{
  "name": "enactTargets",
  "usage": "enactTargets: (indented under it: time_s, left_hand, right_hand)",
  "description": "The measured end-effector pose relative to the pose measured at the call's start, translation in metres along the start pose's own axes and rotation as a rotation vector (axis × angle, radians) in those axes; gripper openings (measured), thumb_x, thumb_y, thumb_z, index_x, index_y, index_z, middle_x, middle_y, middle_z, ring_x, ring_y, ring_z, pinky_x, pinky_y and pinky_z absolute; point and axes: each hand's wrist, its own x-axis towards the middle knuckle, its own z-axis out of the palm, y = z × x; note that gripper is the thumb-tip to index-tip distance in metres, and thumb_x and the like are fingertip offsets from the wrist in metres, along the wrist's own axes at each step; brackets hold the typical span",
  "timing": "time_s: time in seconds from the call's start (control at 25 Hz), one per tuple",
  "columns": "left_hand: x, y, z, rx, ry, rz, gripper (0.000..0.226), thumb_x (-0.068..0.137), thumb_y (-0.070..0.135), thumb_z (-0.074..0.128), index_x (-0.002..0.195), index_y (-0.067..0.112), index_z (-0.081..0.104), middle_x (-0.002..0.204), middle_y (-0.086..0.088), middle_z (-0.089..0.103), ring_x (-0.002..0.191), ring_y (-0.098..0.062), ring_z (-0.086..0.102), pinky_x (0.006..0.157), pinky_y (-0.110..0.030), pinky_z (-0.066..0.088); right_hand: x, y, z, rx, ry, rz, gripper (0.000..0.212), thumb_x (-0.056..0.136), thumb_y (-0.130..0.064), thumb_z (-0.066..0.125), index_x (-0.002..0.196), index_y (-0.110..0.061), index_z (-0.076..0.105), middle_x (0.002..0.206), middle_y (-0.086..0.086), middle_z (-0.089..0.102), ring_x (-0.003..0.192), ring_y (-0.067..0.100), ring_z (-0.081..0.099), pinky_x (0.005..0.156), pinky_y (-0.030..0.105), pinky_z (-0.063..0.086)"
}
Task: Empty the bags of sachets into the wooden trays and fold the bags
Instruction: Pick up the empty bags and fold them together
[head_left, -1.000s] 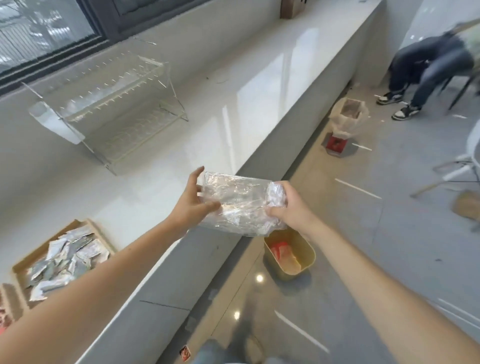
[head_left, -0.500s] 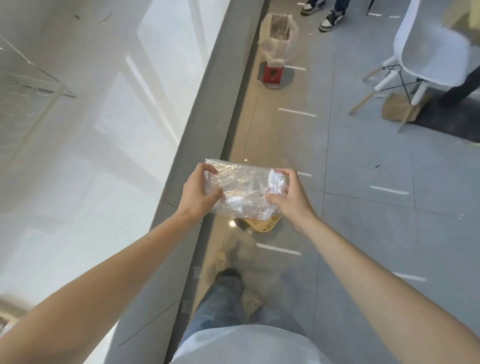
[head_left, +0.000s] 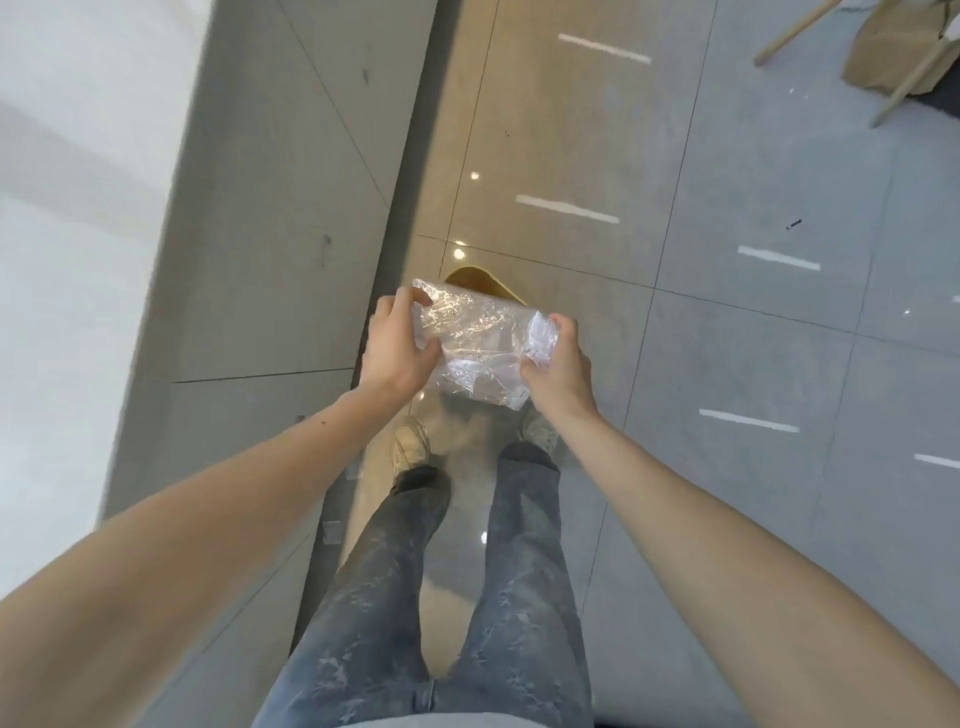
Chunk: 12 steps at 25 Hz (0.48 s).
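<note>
A clear, crinkled plastic bag (head_left: 475, 345), folded flat into a rough rectangle, is held out in front of me over the floor. My left hand (head_left: 397, 345) grips its left end with thumb and fingers curled around the edge. My right hand (head_left: 558, 358) pinches its right end, where the plastic is bunched. The bag looks empty. Just beyond and under the bag a yellow bin (head_left: 485, 283) on the floor shows only its far rim. No wooden tray or sachets are in view.
The white counter top (head_left: 78, 234) and its grey side panel (head_left: 270, 208) run along the left. My legs and shoes (head_left: 410, 449) stand on the glossy tiled floor (head_left: 727, 338). Chair legs and a brown paper bag (head_left: 883, 57) are at the top right.
The view has tilted down from the counter to the floor and my legs. The tray of sachets and the rack have left view. Both hands still hold the folded bag, now above the yellow bin.
</note>
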Motion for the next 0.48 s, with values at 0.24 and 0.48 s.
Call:
enactTargets:
  time_s: [0.24,0.48]
  left_hand:
    - [0.081,-0.055,0.122,0.126,-0.086,-0.077,0.04,0.085,0.011,0.069,0.117,0.024,0.051,0.132,-0.005,0.049,0.121,-0.024,0.046,0.093,-0.031,0.039]
    - [0.155,-0.105,0.202,0.199,-0.137,-0.057,0.042,0.083,0.004,0.065,0.119,0.023,0.054,0.13,-0.007,0.044,0.105,-0.018,0.05,0.089,-0.022,0.041]
  right_hand:
    - [0.106,0.104,0.037,-0.086,-0.111,0.115,0.052,0.095,-0.01,0.057,0.141,-0.019,0.033,0.135,0.013,0.053,0.117,0.031,0.058,0.098,0.042,0.05]
    - [0.191,0.181,0.084,-0.126,-0.159,0.206,0.059,0.095,-0.014,0.058,0.147,-0.016,0.03,0.143,0.012,0.051,0.128,0.031,0.052,0.106,0.039,0.042]
